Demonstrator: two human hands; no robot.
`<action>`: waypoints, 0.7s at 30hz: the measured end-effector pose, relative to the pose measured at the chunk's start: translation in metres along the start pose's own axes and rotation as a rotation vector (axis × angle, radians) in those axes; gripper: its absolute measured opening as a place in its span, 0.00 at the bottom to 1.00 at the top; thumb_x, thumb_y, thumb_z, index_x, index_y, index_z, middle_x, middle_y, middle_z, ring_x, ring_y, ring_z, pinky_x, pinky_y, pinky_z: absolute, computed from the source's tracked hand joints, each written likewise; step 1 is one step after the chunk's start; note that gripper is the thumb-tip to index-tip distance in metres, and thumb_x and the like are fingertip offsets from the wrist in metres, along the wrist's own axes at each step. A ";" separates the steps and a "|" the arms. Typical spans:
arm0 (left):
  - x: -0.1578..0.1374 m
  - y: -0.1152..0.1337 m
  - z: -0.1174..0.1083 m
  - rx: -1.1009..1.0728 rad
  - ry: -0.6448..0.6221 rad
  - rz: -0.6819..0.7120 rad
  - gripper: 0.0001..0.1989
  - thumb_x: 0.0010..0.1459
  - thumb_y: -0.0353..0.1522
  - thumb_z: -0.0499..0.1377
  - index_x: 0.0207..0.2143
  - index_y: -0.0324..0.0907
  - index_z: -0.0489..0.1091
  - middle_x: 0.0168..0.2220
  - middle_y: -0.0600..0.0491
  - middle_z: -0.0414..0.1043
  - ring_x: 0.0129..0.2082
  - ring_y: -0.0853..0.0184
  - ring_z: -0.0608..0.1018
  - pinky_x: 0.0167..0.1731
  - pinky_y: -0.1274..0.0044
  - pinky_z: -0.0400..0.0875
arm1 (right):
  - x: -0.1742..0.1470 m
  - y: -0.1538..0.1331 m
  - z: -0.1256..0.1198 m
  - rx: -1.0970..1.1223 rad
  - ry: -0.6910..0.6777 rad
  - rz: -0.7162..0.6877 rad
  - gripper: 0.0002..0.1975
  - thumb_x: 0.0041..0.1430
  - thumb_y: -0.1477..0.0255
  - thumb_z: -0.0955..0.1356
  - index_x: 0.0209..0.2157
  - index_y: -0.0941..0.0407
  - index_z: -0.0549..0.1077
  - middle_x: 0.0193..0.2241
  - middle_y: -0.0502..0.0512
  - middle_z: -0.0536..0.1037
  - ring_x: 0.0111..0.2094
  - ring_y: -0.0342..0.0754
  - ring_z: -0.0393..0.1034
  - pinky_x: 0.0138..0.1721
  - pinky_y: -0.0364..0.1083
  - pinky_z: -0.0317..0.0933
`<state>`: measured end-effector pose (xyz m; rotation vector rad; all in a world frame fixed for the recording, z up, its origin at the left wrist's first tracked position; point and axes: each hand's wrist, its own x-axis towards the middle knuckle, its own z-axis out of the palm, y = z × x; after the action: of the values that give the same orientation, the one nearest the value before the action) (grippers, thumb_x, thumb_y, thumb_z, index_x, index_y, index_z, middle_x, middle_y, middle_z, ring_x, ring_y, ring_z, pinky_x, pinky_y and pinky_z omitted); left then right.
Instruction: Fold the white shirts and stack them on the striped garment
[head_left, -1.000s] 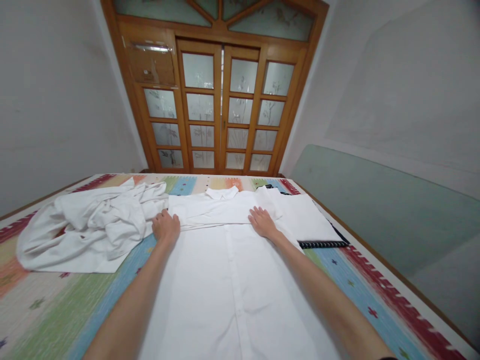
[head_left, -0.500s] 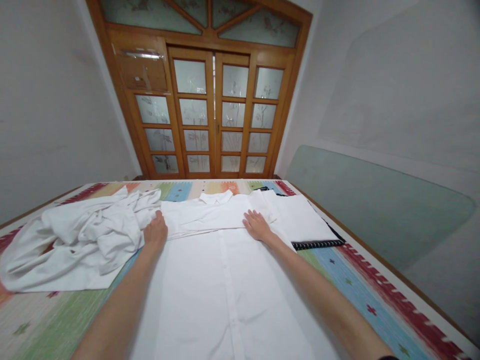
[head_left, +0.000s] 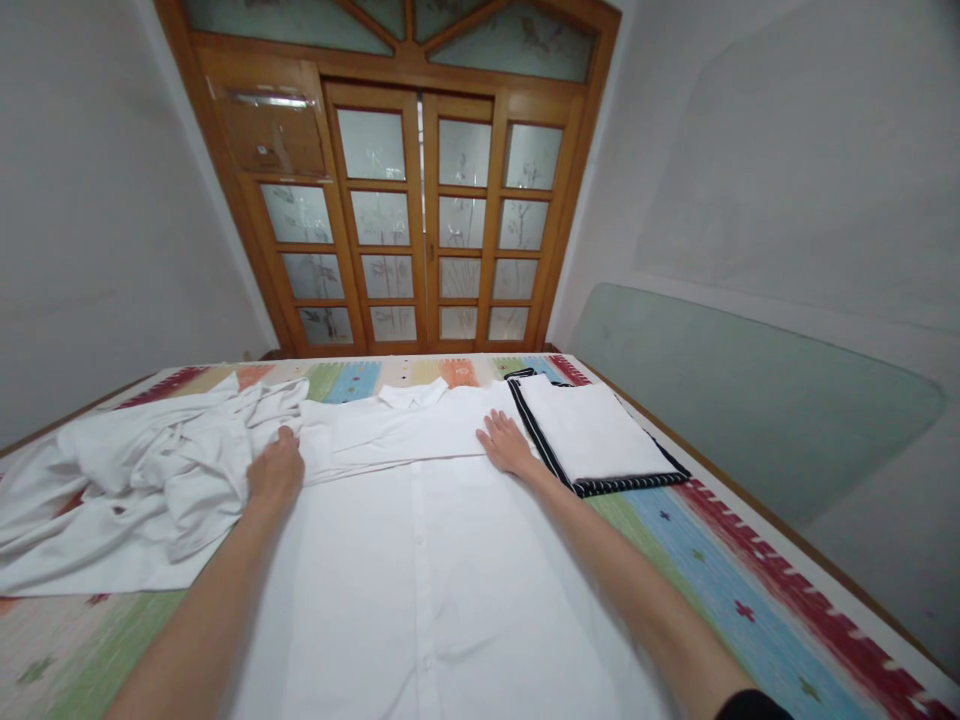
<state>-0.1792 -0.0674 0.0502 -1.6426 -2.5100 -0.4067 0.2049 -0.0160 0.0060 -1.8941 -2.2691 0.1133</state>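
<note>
A white button-front shirt [head_left: 367, 560] lies spread before me, collar at the far end, its sleeves laid across the chest. My left hand [head_left: 277, 468] is closed on the shirt's left edge near the shoulder, fingertips partly hidden. With fingers spread, my right hand [head_left: 504, 442] rests flat on the folded sleeves at the right side. A crumpled white cloth [head_left: 150, 480] lies beside my left hand. To the right of the shirt is a folded white cloth [head_left: 600, 430] on top of a black-and-white striped one [head_left: 634, 486].
A striped multicoloured cover [head_left: 675, 560] lies under the clothes. A pale green panel [head_left: 750, 390] leans along the right wall. Wooden doors [head_left: 420, 220] with glass panes stand beyond the far edge.
Both hands and the shirt have shifted left, the left hand farther. The shirt's right side has come off the folded pile, baring more striped edge. The view has turned slightly.
</note>
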 end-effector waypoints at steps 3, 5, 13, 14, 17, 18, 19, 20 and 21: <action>-0.003 0.004 0.000 -0.007 -0.007 -0.023 0.21 0.68 0.31 0.40 0.53 0.31 0.65 0.37 0.34 0.75 0.39 0.50 0.79 0.37 0.65 0.71 | 0.003 0.011 -0.002 0.006 -0.020 0.092 0.35 0.70 0.57 0.51 0.67 0.68 0.51 0.69 0.69 0.46 0.70 0.55 0.38 0.67 0.51 0.35; -0.004 0.008 0.001 -0.012 0.032 -0.044 0.20 0.66 0.27 0.40 0.52 0.30 0.66 0.39 0.34 0.74 0.40 0.50 0.78 0.36 0.66 0.70 | 0.004 0.016 -0.003 0.006 -0.029 0.147 0.37 0.69 0.57 0.52 0.67 0.71 0.50 0.69 0.70 0.46 0.70 0.56 0.38 0.67 0.52 0.35; -0.007 0.054 0.026 -0.048 0.188 0.240 0.19 0.60 0.28 0.48 0.50 0.33 0.69 0.50 0.38 0.70 0.51 0.53 0.70 0.48 0.66 0.66 | 0.027 0.016 -0.010 -0.077 0.039 0.002 0.31 0.65 0.67 0.60 0.66 0.66 0.57 0.68 0.67 0.51 0.70 0.61 0.39 0.67 0.56 0.34; -0.010 0.064 0.031 -0.084 0.157 0.282 0.19 0.61 0.29 0.48 0.50 0.33 0.69 0.50 0.39 0.71 0.52 0.54 0.70 0.50 0.67 0.65 | 0.035 0.016 -0.012 -0.065 0.051 -0.038 0.31 0.63 0.69 0.61 0.65 0.65 0.58 0.68 0.67 0.52 0.69 0.60 0.40 0.67 0.55 0.35; -0.022 0.092 0.049 -0.159 0.087 0.381 0.18 0.63 0.32 0.49 0.50 0.35 0.70 0.51 0.41 0.73 0.53 0.57 0.72 0.52 0.69 0.66 | 0.063 0.021 -0.021 -0.014 0.061 -0.100 0.30 0.59 0.73 0.62 0.64 0.64 0.61 0.65 0.66 0.60 0.66 0.55 0.51 0.66 0.52 0.43; -0.026 0.099 0.054 -0.162 0.088 0.422 0.17 0.63 0.33 0.49 0.49 0.36 0.70 0.50 0.41 0.74 0.53 0.58 0.73 0.53 0.68 0.65 | 0.072 0.022 -0.024 -0.005 0.054 -0.112 0.29 0.59 0.74 0.62 0.63 0.63 0.62 0.63 0.64 0.64 0.64 0.53 0.56 0.64 0.51 0.47; -0.030 0.103 0.058 -0.153 0.093 0.462 0.17 0.64 0.33 0.49 0.49 0.37 0.71 0.50 0.41 0.74 0.53 0.58 0.73 0.54 0.68 0.65 | 0.080 0.023 -0.027 -0.004 0.045 -0.125 0.28 0.59 0.75 0.61 0.62 0.62 0.64 0.61 0.63 0.67 0.62 0.52 0.60 0.63 0.50 0.50; -0.033 0.106 0.062 -0.150 0.103 0.486 0.17 0.64 0.33 0.49 0.49 0.38 0.71 0.51 0.41 0.74 0.54 0.58 0.73 0.56 0.67 0.65 | 0.087 0.025 -0.029 -0.010 0.035 -0.137 0.27 0.59 0.76 0.61 0.61 0.61 0.65 0.60 0.62 0.69 0.60 0.51 0.62 0.62 0.49 0.52; -0.035 0.106 0.065 -0.146 0.112 0.505 0.17 0.64 0.33 0.49 0.49 0.39 0.71 0.52 0.42 0.74 0.55 0.57 0.73 0.57 0.66 0.64 | 0.093 0.025 -0.031 -0.019 0.026 -0.147 0.27 0.58 0.76 0.62 0.60 0.60 0.67 0.59 0.62 0.71 0.59 0.51 0.64 0.61 0.49 0.53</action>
<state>-0.0648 -0.0400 -0.0031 -2.1508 -1.9263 -0.6075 0.2196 0.0778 0.0404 -1.7191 -2.3906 0.0459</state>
